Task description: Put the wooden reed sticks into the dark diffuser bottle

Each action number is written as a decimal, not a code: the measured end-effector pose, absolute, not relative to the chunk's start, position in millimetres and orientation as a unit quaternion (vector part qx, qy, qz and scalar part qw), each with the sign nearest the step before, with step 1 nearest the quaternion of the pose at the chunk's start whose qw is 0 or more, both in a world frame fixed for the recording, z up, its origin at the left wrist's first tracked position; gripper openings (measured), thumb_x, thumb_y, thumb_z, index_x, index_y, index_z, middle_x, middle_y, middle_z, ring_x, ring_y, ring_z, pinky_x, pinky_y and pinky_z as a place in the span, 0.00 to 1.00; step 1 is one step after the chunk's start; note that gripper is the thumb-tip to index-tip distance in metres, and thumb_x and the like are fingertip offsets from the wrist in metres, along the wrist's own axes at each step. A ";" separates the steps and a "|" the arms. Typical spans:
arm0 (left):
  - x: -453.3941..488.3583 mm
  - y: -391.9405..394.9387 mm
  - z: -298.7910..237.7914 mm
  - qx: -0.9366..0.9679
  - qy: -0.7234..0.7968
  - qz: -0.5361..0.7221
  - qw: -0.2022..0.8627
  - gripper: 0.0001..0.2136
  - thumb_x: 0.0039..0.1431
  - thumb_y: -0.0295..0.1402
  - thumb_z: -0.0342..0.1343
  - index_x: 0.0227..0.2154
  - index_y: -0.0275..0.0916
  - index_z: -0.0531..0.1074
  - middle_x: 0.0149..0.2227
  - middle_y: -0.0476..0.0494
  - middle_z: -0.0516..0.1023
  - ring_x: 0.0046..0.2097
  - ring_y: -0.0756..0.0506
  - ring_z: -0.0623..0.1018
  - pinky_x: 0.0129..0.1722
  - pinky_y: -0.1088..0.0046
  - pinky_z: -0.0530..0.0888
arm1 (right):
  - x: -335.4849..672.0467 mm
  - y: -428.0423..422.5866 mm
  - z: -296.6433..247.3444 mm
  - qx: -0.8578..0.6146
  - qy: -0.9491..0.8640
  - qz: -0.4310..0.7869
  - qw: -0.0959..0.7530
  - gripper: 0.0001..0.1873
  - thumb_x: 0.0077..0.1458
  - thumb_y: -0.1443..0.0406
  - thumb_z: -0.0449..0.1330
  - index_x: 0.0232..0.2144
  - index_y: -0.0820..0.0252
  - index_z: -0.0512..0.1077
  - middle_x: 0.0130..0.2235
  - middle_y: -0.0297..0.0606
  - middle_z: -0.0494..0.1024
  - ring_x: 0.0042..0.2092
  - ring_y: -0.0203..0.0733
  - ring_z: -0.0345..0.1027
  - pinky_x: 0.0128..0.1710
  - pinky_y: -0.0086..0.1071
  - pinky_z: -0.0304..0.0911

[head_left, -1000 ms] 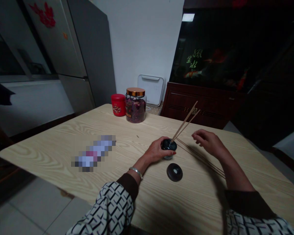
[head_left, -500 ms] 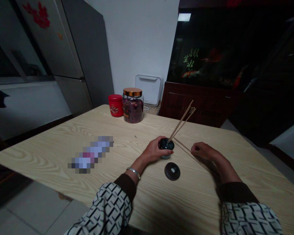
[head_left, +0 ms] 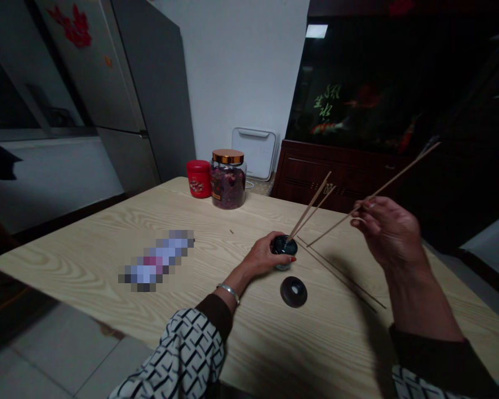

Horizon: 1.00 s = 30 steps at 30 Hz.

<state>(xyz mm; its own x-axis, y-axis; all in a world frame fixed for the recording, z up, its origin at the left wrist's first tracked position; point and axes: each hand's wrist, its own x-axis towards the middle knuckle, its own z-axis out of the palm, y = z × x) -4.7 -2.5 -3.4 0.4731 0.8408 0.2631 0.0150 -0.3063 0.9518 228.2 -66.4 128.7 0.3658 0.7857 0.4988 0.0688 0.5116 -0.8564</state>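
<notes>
Head view: table (head_left: 341, 343), likely aquarium (head_left: 357, 100) behind; left hand (head_left: 263, 256) grips container (head_left: 284, 245), right hand (head_left: 391, 230) stick (head_left: 393, 179).

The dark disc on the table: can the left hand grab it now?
Probably not while the left hand holds the small jar, though nothing seems to lie between it and the dark disc.

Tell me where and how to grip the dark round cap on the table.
Pinch the dark round cap by opposite edges of its rim, probably from the person's right: it lies low on the table, and the left hand, curled around the small jar, is beyond and to its left.
</notes>
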 end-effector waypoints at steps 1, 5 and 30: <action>-4.7 -2.8 -2.9 0.695 0.309 0.412 0.502 0.33 0.42 0.39 0.72 0.52 0.36 0.70 0.45 0.40 0.78 0.44 0.44 0.76 0.46 0.67 0.73 | 217.3 -65.6 126.4 -0.420 -0.496 0.253 0.717 0.10 0.48 0.60 0.68 0.30 0.56 0.72 0.32 0.33 0.75 0.30 0.33 0.70 0.25 0.25 0.68; -4.2 -3.3 -1.9 0.693 0.309 0.411 0.505 0.33 0.42 0.39 0.72 0.52 0.35 0.70 0.44 0.40 0.78 0.44 0.44 0.76 0.45 0.68 0.73 | 190.0 -58.3 112.4 -0.419 -0.494 0.231 0.726 0.10 0.48 0.61 0.69 0.30 0.58 0.72 0.32 0.33 0.75 0.32 0.34 0.71 0.28 0.27 0.73; -2.7 0.7 -8.7 0.688 0.301 0.413 0.515 0.34 0.42 0.40 0.72 0.52 0.35 0.69 0.44 0.40 0.77 0.43 0.45 0.76 0.44 0.68 0.73 | 266.4 -36.6 51.7 -0.736 -0.672 0.043 -0.074 0.10 0.51 0.63 0.58 0.34 0.59 0.76 0.40 0.49 0.80 0.41 0.51 0.74 0.34 0.35 0.59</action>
